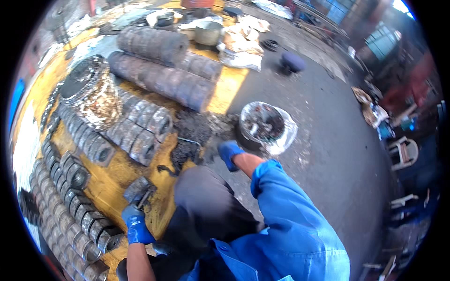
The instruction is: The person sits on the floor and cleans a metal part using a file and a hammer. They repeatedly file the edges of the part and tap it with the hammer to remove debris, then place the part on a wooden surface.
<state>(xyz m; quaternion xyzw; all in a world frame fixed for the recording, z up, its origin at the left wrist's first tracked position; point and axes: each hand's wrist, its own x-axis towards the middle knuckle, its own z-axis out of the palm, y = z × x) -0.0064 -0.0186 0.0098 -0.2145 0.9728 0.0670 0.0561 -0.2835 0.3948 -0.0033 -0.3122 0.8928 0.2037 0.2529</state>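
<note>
- Flooring is splitting into two zones: a yellow surface (105,180), stained dark in patches, is spreading on the left, and grey floor (337,159) is filling the right, with pale specks dotting it.
- Hex-shaped metal pieces (70,225) are lining the yellow surface in long rows, and thick ribbed cylinders (164,82) are lying beyond them.
- A wide container (99,100) coated in flaky scraps is standing among the rows.
- Dark grit (192,125) is heaping near where yellow meets grey.
- The gloved left hand (137,227) is touching the near end of a dark metal block (137,188), which is showing against the yellow left of the knee; how tightly the fingers are closing cannot be told.
- The gloved right hand (229,155) is hovering near a round tub (242,122) of dark bits; its fingers are blurring, so their opening and any hold cannot be told.
- A white chair (411,152) is standing amid blurred clutter at the room's right side.
</note>
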